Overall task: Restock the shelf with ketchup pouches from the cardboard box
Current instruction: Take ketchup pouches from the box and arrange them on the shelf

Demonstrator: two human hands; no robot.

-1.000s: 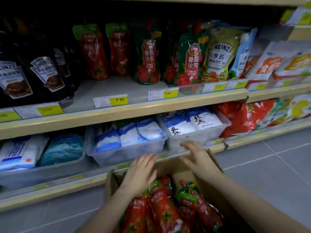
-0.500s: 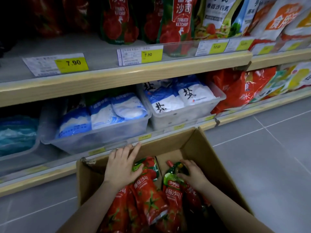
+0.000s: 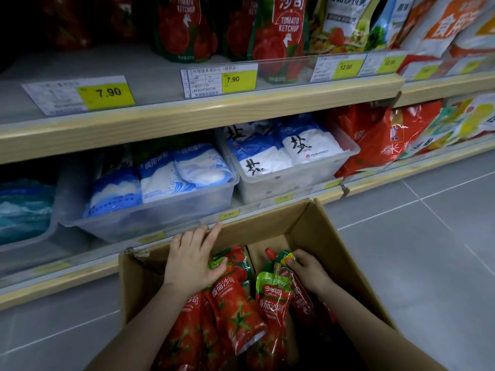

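Grey tiled floor (image 3: 428,250) in a shop aisle, wooden-edged shelving along the back. Upper shelf (image 3: 203,113) carries standing ketchup pouches (image 3: 278,30) behind a clear front rail, with yellow price tags (image 3: 107,92) reading 7.90; left part of that shelf is bare grey board, open room there. Further right on it, other sauce and seasoning bags (image 3: 439,28) packed tight. Lower shelf holds two clear plastic bins (image 3: 150,210) of white and blue salt bags (image 3: 302,148), a red bag (image 3: 375,140) to the right, and blue packs (image 3: 24,204) at far left.

Cardboard box (image 3: 326,236) sits on the floor, far rim touching or just beside the lower shelf edge, directly under the bins. Its tall far flap stands up in front of the lower shelf lip. Floor to the right of the box is open; floor to the left too.

Box holds red pouches with green tops (image 3: 238,314), lying stacked and tilted, spouts toward the far wall.

Left hand (image 3: 190,261) is spread flat, fingers reaching the box's far rim, palm and thumb resting on top of a pouch on the left side. Right hand (image 3: 308,269) is curled, fingertips pinching the top of a pouch on the right side near its red cap (image 3: 270,253). Both forearms reach in over the near side of the box. Pouches in the box lie directly under both hands, well below the upper shelf.
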